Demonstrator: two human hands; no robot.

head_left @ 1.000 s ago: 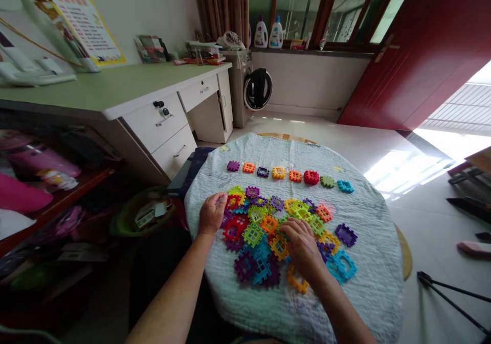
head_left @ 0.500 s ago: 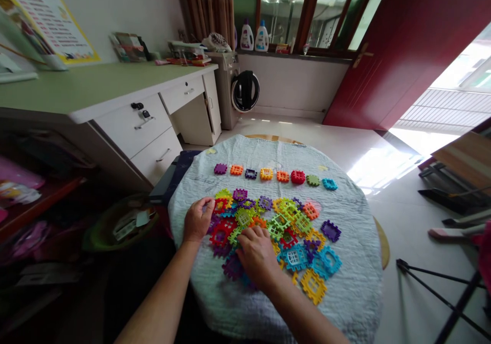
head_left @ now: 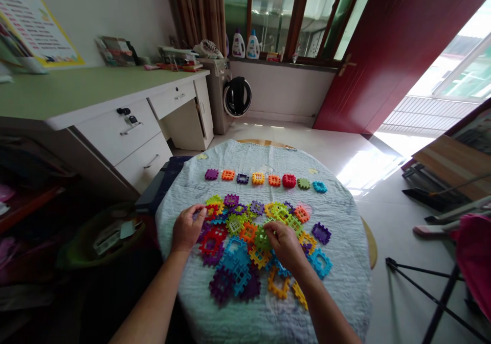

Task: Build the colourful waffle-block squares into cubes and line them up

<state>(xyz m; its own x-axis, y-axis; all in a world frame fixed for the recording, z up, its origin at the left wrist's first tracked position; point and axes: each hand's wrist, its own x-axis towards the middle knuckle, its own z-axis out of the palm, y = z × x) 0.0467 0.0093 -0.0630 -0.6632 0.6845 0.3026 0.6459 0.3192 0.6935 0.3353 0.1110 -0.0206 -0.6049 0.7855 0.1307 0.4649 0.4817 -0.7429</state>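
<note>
Pinching toothed plastic: left fingers (head_left: 198, 210), red square (head_left: 209, 216); right fingers (head_left: 273, 227), green square (head_left: 262, 240)

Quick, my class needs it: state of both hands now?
Left hand: partly curled at red square notched plastic piece; grip unclear.
Right hand: partly curled at green notched plastic piece; grip unclear.

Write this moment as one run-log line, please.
left hand: at red piece | right hand: holding green piece | row of pieces: beyond pile
</note>
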